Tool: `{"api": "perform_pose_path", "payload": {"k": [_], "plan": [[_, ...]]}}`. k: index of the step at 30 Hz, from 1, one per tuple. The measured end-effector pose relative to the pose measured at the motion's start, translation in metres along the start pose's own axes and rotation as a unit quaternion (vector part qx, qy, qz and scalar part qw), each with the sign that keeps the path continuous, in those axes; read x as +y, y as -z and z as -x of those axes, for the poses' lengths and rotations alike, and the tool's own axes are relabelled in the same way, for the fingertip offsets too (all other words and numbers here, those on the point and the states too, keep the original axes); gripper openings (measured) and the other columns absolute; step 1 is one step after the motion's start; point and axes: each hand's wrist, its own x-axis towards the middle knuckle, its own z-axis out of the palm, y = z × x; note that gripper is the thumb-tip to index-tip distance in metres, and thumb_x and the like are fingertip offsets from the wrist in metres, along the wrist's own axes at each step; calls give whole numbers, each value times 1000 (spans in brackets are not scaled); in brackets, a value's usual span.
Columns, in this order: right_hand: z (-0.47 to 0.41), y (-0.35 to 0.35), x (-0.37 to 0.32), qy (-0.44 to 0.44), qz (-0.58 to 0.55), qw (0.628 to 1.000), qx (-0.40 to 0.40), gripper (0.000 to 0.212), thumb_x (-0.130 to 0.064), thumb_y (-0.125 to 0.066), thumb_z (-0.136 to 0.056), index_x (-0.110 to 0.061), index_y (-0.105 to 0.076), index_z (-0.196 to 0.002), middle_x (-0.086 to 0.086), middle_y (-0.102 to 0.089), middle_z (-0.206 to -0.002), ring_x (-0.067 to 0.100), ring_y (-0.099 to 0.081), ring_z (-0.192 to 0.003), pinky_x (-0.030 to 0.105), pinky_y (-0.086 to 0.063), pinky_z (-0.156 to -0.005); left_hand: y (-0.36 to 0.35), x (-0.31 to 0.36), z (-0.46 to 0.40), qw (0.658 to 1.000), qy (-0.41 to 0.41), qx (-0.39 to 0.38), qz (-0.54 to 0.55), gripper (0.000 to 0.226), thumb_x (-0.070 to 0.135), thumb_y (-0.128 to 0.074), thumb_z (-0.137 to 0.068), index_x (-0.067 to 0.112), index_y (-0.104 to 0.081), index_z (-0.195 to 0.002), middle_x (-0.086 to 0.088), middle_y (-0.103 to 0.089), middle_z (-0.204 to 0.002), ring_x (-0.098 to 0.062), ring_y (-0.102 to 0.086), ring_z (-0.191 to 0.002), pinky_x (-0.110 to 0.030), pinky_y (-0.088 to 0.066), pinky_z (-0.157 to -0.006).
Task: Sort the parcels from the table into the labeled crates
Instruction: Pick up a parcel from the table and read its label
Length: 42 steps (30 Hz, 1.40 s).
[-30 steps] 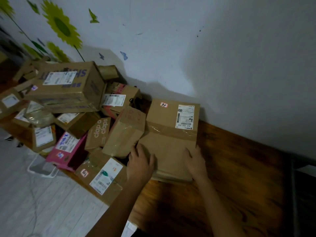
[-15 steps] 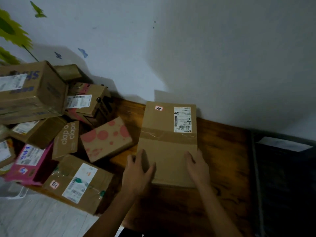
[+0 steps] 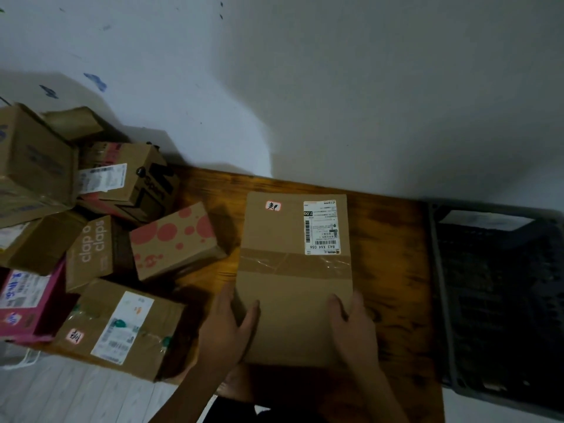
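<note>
A long brown cardboard parcel (image 3: 293,288) with a white shipping label and a small red-edged sticker lies on the wooden table (image 3: 393,270). My left hand (image 3: 229,325) grips its near left corner, thumb on top. My right hand (image 3: 354,328) grips its near right edge, thumb on top too. A dark plastic crate (image 3: 500,300) with a white label at its far wall stands just beyond the table's right end.
A heap of parcels covers the table's left part: a box with red dots (image 3: 175,239), a "clap o claps" box (image 3: 91,248), a pink box (image 3: 27,303), a taped box (image 3: 119,328) at the front edge. A white wall (image 3: 335,87) rises behind.
Both hands have drawn the long parcel to the right, away from the heap and toward the crate. The red-dotted box has tipped flat where the parcel was. The view has swung right.
</note>
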Motion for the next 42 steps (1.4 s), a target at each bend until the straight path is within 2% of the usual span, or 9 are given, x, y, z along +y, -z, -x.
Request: {"api": "perform_pose_path", "payload": {"k": [8,12,24,27,30,33,37,40,42], "plan": [[-18,-3,-7,-33,16,999,-30,27,-47,-47,-103,-23,-43,-115,-1,-64,-103,20,-66,-94,48,-57,-88,-10,5,-18,999,39,-30,-21,68,68,-33,-87,13,-44,-126,-11,-55,-125,-32,-59,-112,-45,-50,-90],[-46,1,-29,-33,-3,999,-22,38,-52,-44,-103,-23,-44,-128,-3,-64,-113,18,-66,-98,41,-56,-87,-10,18,-43,999,33,-37,5,74,68,-40,-93,22,-29,-150,-7,-47,-149,-30,-50,-132,-46,-43,-106],[-63,0,-34,-4,-40,999,-5,40,-47,-46,-104,-21,-49,-135,2,-65,-129,24,-64,-113,34,-49,-91,-14,36,-72,997,62,-20,-33,62,64,-52,-92,18,-44,-133,-8,-60,-135,-31,-59,-122,-44,-46,-99],[-61,5,-36,-19,-64,998,-14,41,-46,-45,-105,-24,-48,-139,-1,-65,-123,13,-62,-98,30,-46,-85,-8,49,-73,997,53,-39,-30,56,59,-55,-93,15,-47,-128,-9,-62,-131,-29,-59,-119,-39,-45,-98],[-49,3,-37,-58,-98,994,0,40,-45,-43,-106,-25,-47,-140,-6,-64,-115,7,-60,-92,30,-43,-82,11,70,-91,995,2,-72,-76,55,62,-55,-92,22,-47,-130,-5,-63,-130,-26,-61,-116,-38,-47,-96],[-25,-4,-30,-103,-92,990,-7,47,-48,-45,-104,-22,-43,-143,2,-61,-130,27,-59,-119,40,-44,-97,31,99,-136,976,-77,-149,-139,67,64,-56,-91,26,-41,-144,-2,-60,-136,-28,-59,-121,-39,-46,-99],[7,-21,-23,-131,-130,981,-60,51,-48,-50,-102,-18,-43,-143,6,-54,-144,29,-54,-130,41,-42,-109,28,135,-185,932,-168,-207,-245,75,74,-53,-85,32,-43,-146,-3,-56,-142,-31,-54,-127,-41,-45,-104],[12,-13,-20,-147,-104,979,-91,50,-60,-51,-97,-22,-57,-128,-1,-63,-129,22,-63,-116,44,-52,-102,8,145,-190,918,-201,-202,-278,68,62,-55,-92,32,-38,-150,-5,-50,-149,-32,-49,-133,-40,-42,-106],[5,18,-17,-132,-24,983,-123,40,-58,-51,-98,-21,-67,-100,-3,-71,-101,11,-69,-87,33,-58,-82,-1,143,-176,915,-219,-170,-291,69,63,-49,-95,30,-31,-153,-5,-44,-154,-31,-44,-137,-43,-37,-111]]}}
